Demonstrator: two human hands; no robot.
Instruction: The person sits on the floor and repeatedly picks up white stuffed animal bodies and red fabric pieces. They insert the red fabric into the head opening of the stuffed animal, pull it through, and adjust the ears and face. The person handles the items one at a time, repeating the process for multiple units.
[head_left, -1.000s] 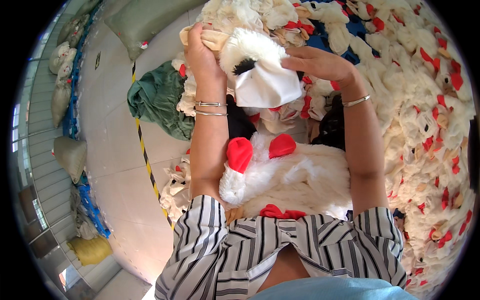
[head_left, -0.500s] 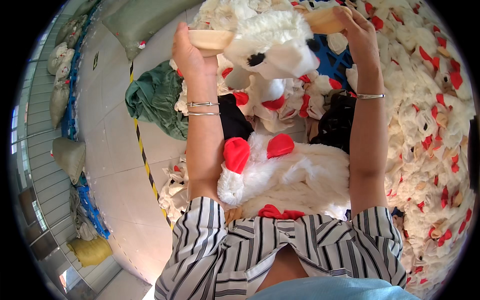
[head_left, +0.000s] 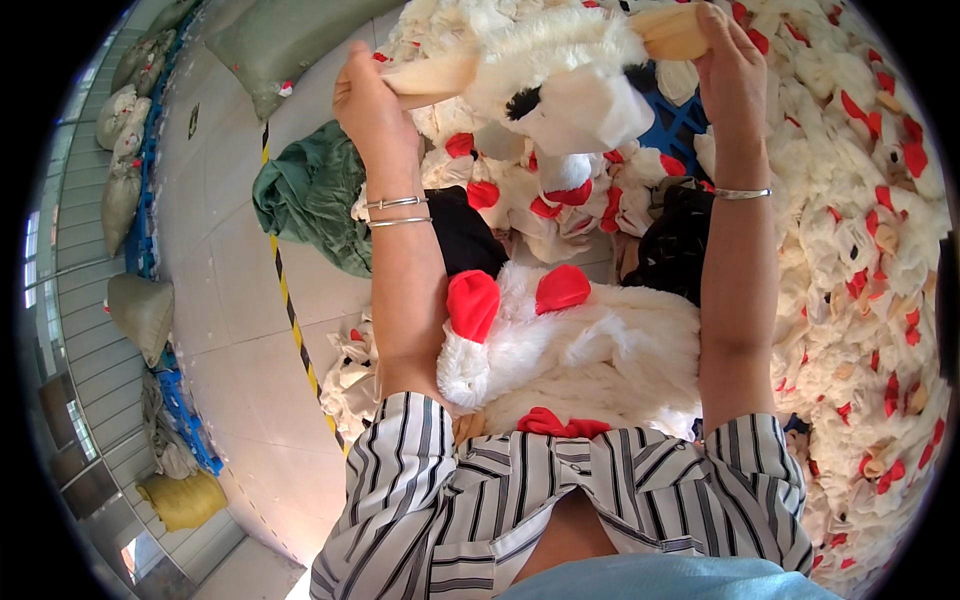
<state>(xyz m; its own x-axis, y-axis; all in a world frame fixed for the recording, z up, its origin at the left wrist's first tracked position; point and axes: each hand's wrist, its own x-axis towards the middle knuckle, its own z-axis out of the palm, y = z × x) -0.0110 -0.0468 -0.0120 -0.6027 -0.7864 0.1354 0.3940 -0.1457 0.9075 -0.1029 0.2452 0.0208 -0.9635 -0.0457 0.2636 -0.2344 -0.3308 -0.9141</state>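
Note:
Stretched between my hands is an unstuffed plush animal skin [head_left: 560, 75], white and furry, with black eye patches and long tan ears. My left hand [head_left: 375, 105] pinches the tip of one ear [head_left: 432, 80]. The other ear [head_left: 668, 33] is gripped by my right hand [head_left: 732, 70]. Both arms reach forward, well above the floor. Across my lap lies another white plush skin [head_left: 600, 345] with red paws [head_left: 473, 305], touched by neither hand.
A big heap of white and red plush skins [head_left: 850, 300] fills the right side. More lie ahead beside a blue plastic pallet [head_left: 672, 130]. Left of my knees are a crumpled green sack [head_left: 310, 200] and yellow-black floor tape [head_left: 285, 300]. A stuffed grey-green sack [head_left: 290, 50] lies beyond.
My left hand has moved slightly left and my right hand slightly up and right. The held plush skin is pulled wider between them and has tilted a little.

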